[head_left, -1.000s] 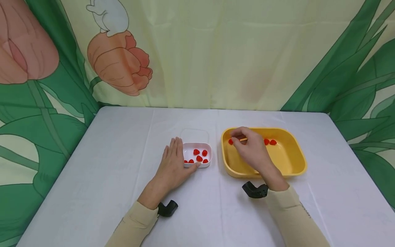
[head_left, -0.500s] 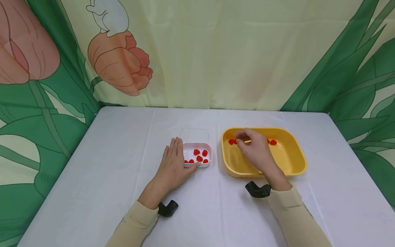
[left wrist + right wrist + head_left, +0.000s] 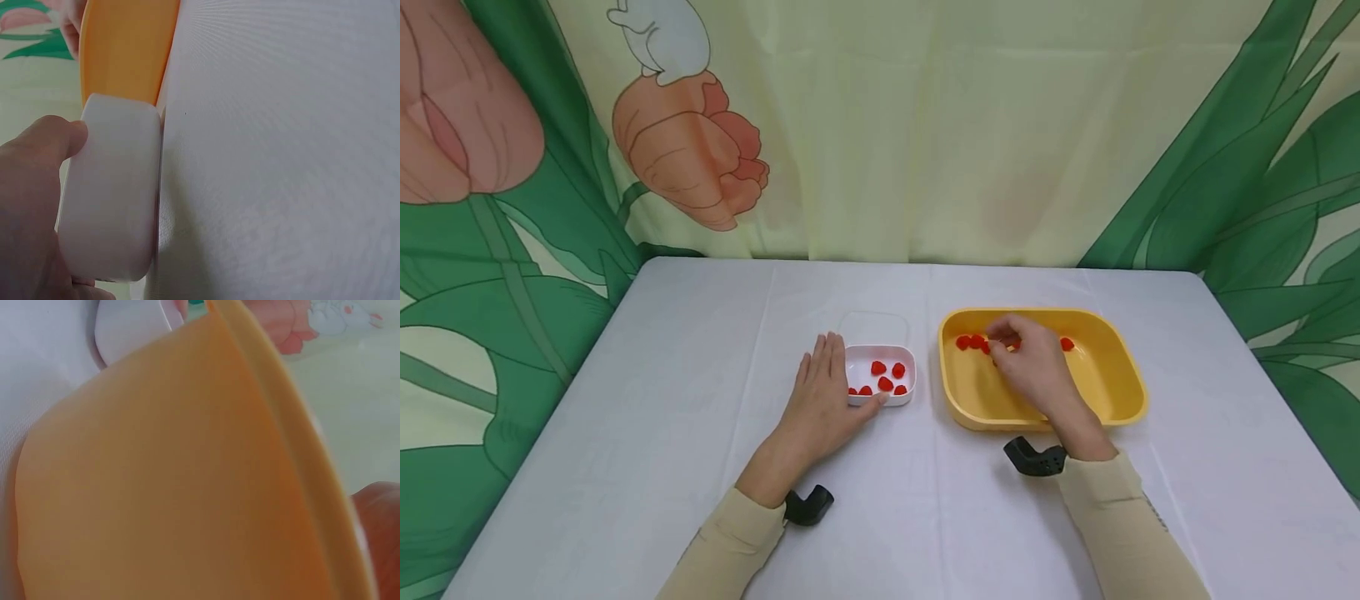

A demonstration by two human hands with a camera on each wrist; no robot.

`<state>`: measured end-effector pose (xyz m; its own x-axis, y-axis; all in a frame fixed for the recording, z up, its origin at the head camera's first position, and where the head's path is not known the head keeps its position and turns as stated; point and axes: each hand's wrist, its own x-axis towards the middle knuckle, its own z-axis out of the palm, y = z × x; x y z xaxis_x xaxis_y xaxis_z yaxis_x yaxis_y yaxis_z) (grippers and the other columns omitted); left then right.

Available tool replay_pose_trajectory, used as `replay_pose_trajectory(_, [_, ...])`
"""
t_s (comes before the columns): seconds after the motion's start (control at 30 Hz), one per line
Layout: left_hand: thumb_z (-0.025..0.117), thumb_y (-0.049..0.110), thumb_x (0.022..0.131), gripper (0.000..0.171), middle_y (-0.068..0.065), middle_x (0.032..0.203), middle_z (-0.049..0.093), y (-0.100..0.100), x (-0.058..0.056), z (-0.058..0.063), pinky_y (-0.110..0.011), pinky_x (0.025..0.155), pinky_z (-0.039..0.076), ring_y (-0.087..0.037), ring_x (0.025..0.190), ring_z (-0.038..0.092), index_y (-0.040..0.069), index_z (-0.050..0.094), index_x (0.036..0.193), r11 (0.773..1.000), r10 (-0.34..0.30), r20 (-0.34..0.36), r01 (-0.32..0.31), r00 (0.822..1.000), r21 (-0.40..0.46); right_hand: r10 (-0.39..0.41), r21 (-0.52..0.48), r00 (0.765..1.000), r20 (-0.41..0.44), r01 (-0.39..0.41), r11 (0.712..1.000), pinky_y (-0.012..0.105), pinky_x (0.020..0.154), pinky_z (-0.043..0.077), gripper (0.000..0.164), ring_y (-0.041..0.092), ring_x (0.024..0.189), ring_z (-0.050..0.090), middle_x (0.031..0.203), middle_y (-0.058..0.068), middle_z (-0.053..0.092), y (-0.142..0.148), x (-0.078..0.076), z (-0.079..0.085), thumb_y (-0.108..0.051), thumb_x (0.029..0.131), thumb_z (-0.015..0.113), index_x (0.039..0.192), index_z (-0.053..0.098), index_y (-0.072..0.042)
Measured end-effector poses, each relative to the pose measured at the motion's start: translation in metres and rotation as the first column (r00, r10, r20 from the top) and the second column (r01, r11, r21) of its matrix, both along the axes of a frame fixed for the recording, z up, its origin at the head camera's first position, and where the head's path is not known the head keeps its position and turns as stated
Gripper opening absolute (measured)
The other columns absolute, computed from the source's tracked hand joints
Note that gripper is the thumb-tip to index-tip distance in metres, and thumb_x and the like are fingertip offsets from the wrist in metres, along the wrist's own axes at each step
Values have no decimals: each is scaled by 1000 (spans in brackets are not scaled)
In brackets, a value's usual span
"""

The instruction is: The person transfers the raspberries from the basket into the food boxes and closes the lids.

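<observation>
My left hand (image 3: 820, 398) lies along the left side of a small white box (image 3: 882, 402), its fingers straight and its thumb on the near rim. In the left wrist view, the thumb (image 3: 76, 137) touches the top of the box wall. Several small red raspberry-shaped pieces (image 3: 885, 383) lie in the box. Over the far part of a yellow tray (image 3: 1116, 400), my right hand (image 3: 1033, 362) has its thumb and index finger bent toward each other, right at a row of similar red pieces (image 3: 976, 342). I cannot tell whether they pinch one. The hand hides part of the row.
A clear lid (image 3: 874, 321) lies just behind the white box. White cloth (image 3: 647, 433) covers the table. A printed curtain (image 3: 880, 133) hangs beyond the back edge. Each wrist carries a black camera mount (image 3: 808, 505).
My right hand has moved slightly to the right along the row. More red pieces show at its left, and one at its right is now covered. The left hand has stayed in place.
</observation>
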<state>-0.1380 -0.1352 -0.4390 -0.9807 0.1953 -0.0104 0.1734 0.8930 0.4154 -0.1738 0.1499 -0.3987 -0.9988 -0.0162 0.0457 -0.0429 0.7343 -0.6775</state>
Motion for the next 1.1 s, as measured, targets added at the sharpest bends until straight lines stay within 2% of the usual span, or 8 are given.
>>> replay_pose_trajectory(0.23, [61, 59, 88, 106, -20, 165, 14, -1, 1, 0, -52, 125, 10, -34, 155, 8, -3, 10, 157, 1000, 10, 5, -10, 1000, 3, -8, 35, 999, 43, 6, 999, 35, 82, 53, 20, 28, 95, 56, 106, 14, 66, 4, -2, -4, -8, 95, 58, 113, 66, -3])
replay_pose_trajectory(0.53, [60, 58, 89, 104, -21, 165, 14, -1, 0, -1, -52, 125, 9, -34, 155, 7, -4, 10, 157, 1000, -2, -9, 3, 1000, 11, 11, 62, 995, 101, -17, 998, 41, 87, 54, 21, 30, 96, 55, 107, 17, 66, 10, -6, -8, -6, 94, 60, 113, 65, -1])
replay_pose_trajectory(1.1, [60, 57, 90, 104, -21, 165, 14, -1, 0, 1, -52, 125, 9, -35, 155, 7, -4, 9, 157, 1000, -6, 1, 6, 1000, 2, 43, 111, 979, 199, -66, 992, 35, 83, 52, 19, 29, 93, 54, 108, 17, 65, 11, -9, -9, -5, 92, 64, 110, 65, -2])
